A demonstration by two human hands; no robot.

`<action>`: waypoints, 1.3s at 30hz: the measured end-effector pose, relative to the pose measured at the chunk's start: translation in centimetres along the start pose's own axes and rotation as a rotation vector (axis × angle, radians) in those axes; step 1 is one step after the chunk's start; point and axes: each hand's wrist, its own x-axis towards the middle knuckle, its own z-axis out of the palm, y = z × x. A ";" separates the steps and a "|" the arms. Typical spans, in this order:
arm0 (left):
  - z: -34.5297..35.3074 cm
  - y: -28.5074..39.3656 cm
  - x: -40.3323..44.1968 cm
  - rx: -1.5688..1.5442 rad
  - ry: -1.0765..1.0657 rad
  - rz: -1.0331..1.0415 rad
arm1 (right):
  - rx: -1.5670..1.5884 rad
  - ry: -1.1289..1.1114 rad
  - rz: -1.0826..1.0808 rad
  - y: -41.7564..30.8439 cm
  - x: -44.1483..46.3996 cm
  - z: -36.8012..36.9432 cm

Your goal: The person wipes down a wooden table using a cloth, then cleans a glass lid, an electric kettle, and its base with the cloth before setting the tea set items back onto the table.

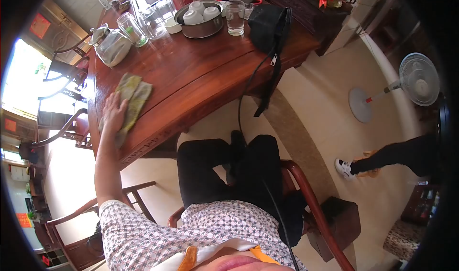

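Taking the middle of our view as the clock's hub, we have our left hand between nine and ten o'clock, palm down with the fingers stretched out flat. It rests on a green-and-yellow cloth, which lies on the wooden tabletop near its left end and reaches past the fingers toward ten. Our right hand is out of view, so we cannot tell what it is doing.

Farther along the tabletop, at ten, we see a glass jug, with a tall glass just beside it toward eleven. Between eleven and twelve stands a round pan holding white cups. At twelve is a clear glass, and toward one a black bag whose strap hangs over the edge.

Off the tabletop, a standing fan is between two and three, another person's white shoe between three and four, and a dark brown box between four and five.
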 end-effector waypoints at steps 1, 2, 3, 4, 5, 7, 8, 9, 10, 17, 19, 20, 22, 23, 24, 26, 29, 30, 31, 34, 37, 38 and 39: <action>0.1 -1.8 -0.3 0.012 -0.001 -0.081 | 0.005 0.004 -0.002 0.0 -0.1 -0.1; 0.2 -3.8 -0.7 0.004 0.001 -0.121 | 0.004 0.008 0.004 0.0 -0.3 0.0; 0.5 -5.7 -1.2 0.001 0.000 -0.161 | 0.007 0.010 0.005 0.2 -0.5 0.0; 0.4 -6.7 -1.8 0.000 0.005 -0.202 | 0.008 0.011 0.005 0.2 -0.6 0.2; 0.7 -7.5 -2.7 0.022 0.006 -0.199 | 0.013 0.009 0.014 0.3 -0.8 0.3; 0.3 -8.1 -4.5 0.071 0.009 -0.190 | 0.024 0.007 0.027 0.5 -1.0 0.3; 0.2 -7.5 -5.6 0.113 0.023 -0.207 | 0.025 0.004 0.039 0.6 -1.3 0.3; 0.1 -7.5 -6.0 0.152 0.090 -0.128 | 0.026 0.000 0.045 0.7 -1.3 0.3; 0.2 -7.4 -6.4 0.188 0.155 -0.049 | 0.032 0.004 0.051 0.6 -1.4 0.3; -0.8 -0.7 -0.3 0.074 -0.046 0.107 | 0.033 -0.014 0.093 1.0 -1.7 0.1; 0.1 3.9 2.4 0.090 -0.021 0.205 | 0.033 -0.016 0.101 1.0 -1.7 0.1; 0.9 6.5 3.8 0.103 0.008 0.281 | 0.027 -0.014 0.101 1.0 -1.8 0.2; 1.4 13.8 5.1 0.079 0.014 0.421 | 0.014 -0.008 0.106 1.1 -1.8 0.3; 1.4 17.6 5.3 0.060 0.015 0.485 | 0.009 -0.006 0.107 1.2 -1.9 0.3; 1.4 21.2 5.4 0.039 0.017 0.551 | 0.001 -0.004 0.111 1.3 -2.0 0.3; 1.7 26.9 5.3 0.011 0.007 0.664 | -0.010 0.004 0.110 1.3 -2.0 0.3; 2.0 31.1 5.1 -0.048 0.003 0.738 | -0.009 0.006 0.109 1.5 -2.2 0.1; 1.9 31.3 5.0 -0.038 0.005 0.731 | 0.003 0.007 0.105 1.3 -2.4 0.2; 1.8 31.1 4.8 -0.053 0.004 0.738 | 0.017 0.004 0.102 1.4 -2.3 0.3; 1.3 29.2 4.1 -0.076 0.014 0.747 | 0.074 0.006 0.104 1.6 -2.5 0.6; 1.2 24.6 3.4 -0.075 0.020 0.673 | 0.109 0.012 0.111 1.8 -2.7 0.9; 1.1 22.4 3.4 -0.071 0.026 0.615 | 0.116 0.014 0.109 1.8 -2.7 0.7; 0.9 19.9 3.6 -0.066 0.034 0.556 | 0.123 0.014 0.112 1.9 -2.7 0.8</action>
